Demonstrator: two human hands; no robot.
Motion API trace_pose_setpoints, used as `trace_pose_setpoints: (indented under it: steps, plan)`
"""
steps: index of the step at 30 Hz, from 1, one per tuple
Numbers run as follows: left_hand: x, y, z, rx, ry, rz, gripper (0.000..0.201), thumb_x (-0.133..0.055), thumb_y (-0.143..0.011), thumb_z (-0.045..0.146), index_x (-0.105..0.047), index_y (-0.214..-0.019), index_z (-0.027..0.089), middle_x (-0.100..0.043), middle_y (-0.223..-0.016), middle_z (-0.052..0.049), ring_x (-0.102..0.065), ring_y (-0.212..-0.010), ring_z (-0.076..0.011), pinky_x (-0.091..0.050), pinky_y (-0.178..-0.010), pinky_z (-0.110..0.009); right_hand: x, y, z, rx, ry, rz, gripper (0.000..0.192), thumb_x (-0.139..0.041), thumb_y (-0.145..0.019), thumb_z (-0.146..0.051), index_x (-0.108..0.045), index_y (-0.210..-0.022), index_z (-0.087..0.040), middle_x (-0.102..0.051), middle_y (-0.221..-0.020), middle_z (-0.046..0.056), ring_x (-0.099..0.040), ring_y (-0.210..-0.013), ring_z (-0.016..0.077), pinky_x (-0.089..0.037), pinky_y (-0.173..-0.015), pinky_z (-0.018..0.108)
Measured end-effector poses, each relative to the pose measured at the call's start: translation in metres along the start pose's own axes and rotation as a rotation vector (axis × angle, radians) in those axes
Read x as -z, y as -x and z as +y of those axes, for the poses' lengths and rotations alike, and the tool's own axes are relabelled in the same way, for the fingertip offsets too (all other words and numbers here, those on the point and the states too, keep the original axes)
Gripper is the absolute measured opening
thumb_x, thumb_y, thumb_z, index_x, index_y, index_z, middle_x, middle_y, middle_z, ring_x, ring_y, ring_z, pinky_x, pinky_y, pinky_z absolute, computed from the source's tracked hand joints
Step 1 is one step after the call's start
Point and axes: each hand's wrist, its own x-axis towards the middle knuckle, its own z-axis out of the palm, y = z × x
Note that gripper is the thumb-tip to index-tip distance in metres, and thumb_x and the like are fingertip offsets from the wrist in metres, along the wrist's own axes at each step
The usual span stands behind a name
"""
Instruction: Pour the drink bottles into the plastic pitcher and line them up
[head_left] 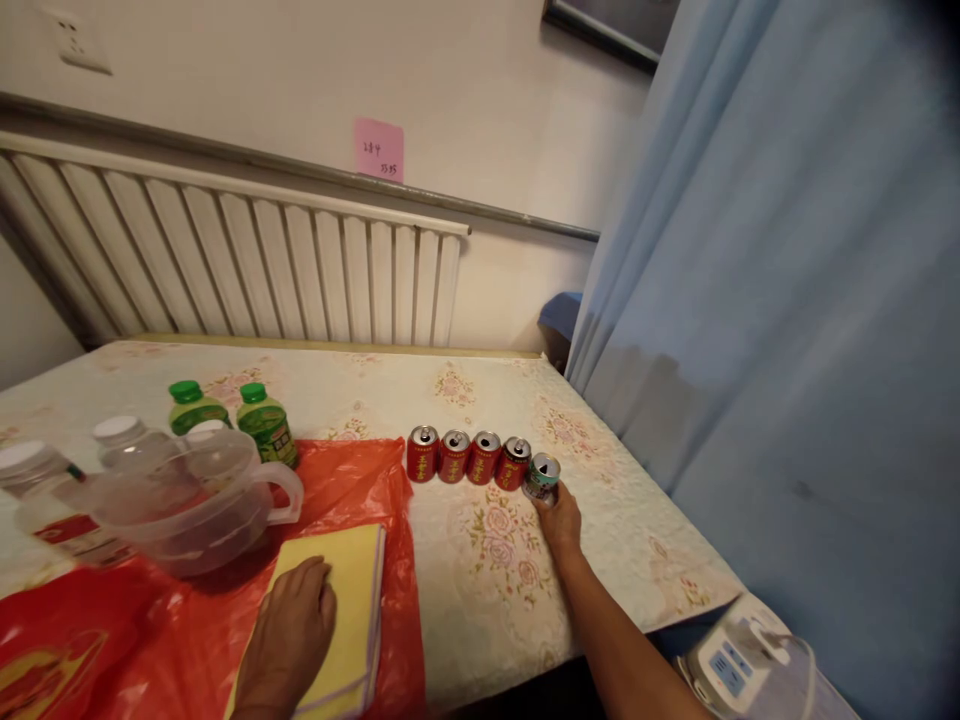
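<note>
My right hand is closed round a small green and silver can that stands on the table at the right end of a row. To its left stand several red cans with yellow lettering, upright and side by side, their tops opened. My left hand rests on a folded yellow cloth with its fingers curled together; nothing shows in them. Beneath the cloth lies a red plastic bag.
A clear plastic measuring jug sits on the bag at left, near green-capped bottles and white-capped bottles. A floral tablecloth covers the table. Right of it are a blue curtain and a power strip with a cable.
</note>
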Motion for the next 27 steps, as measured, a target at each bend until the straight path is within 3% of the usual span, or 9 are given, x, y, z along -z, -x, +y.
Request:
trace_pose_setpoints:
  steps: [13,21,27]
  plan:
    - [0.004,0.001,0.003,-0.01,0.011,0.022,0.024,-0.042,-0.089,0.022,-0.057,-0.107,0.015,-0.064,-0.115,-0.012,-0.056,-0.108,-0.0268,-0.042,-0.098,-0.042,0.001,0.024,-0.001,-0.003,0.069,0.052,0.05,-0.052,-0.079,-0.028,-0.057,-0.124,-0.008,-0.066,-0.114,0.019,-0.059,-0.105,0.031,-0.043,-0.086,0.036]
    - [0.007,0.002,0.006,0.006,0.015,0.017,0.024,-0.042,-0.089,0.018,-0.057,-0.107,0.015,-0.064,-0.114,-0.012,-0.055,-0.108,-0.0265,-0.041,-0.097,-0.041,0.004,0.054,-0.006,0.117,0.112,0.02,0.04,-0.05,-0.081,-0.022,-0.06,-0.118,-0.013,-0.068,-0.109,0.014,-0.059,-0.103,0.0281,-0.044,-0.091,0.035]
    - [0.011,0.003,0.008,0.034,0.034,0.004,0.025,-0.043,-0.089,0.017,-0.057,-0.109,0.015,-0.063,-0.114,-0.011,-0.055,-0.109,-0.0257,-0.04,-0.097,-0.039,0.001,0.076,-0.012,0.19,0.16,0.035,0.039,-0.048,-0.083,-0.019,-0.06,-0.118,-0.01,-0.065,-0.115,0.018,-0.058,-0.109,0.0291,-0.044,-0.095,0.038]
